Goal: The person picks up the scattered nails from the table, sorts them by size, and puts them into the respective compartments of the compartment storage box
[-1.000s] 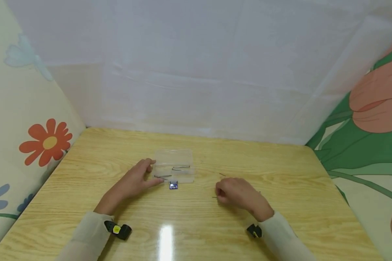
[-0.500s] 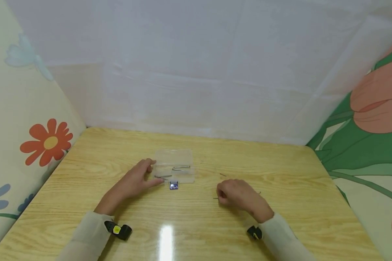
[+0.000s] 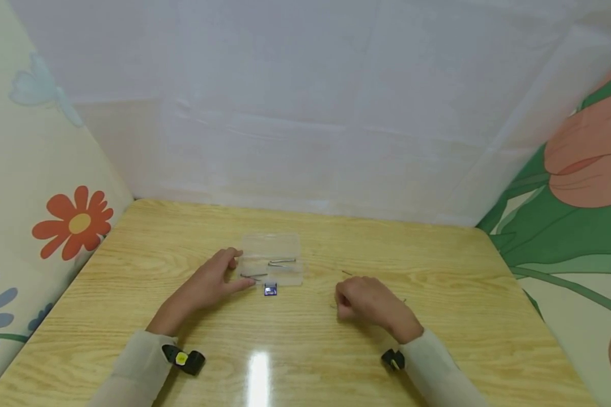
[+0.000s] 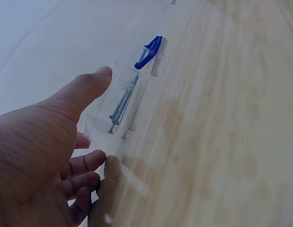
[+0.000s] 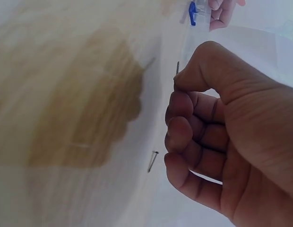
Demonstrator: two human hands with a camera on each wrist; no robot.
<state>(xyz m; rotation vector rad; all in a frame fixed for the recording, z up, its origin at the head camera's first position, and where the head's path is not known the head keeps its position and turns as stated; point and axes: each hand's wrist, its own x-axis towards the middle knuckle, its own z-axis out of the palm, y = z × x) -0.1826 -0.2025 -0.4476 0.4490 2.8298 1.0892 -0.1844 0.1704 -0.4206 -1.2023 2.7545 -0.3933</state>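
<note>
A clear plastic box lies with its lid up, several nails in its compartments. Its blue latch sticks out at the front. My left hand holds the box at its left side, thumb at the front corner, index finger by the side wall. To the right, my right hand pinches a thin nail between thumb and index finger, low above the table; its tip pokes out past the fingers and the rest is hidden. The other fingers of that hand are curled.
One loose nail lies on the wooden table beyond my right hand. Another nail shows below its fingers in the right wrist view. A white cloth hangs behind, with flower-printed panels at both sides.
My right hand has shifted very slightly, and less of the pinched nail shows past the fingers in the head view. The left hand and the box have stayed in place.
</note>
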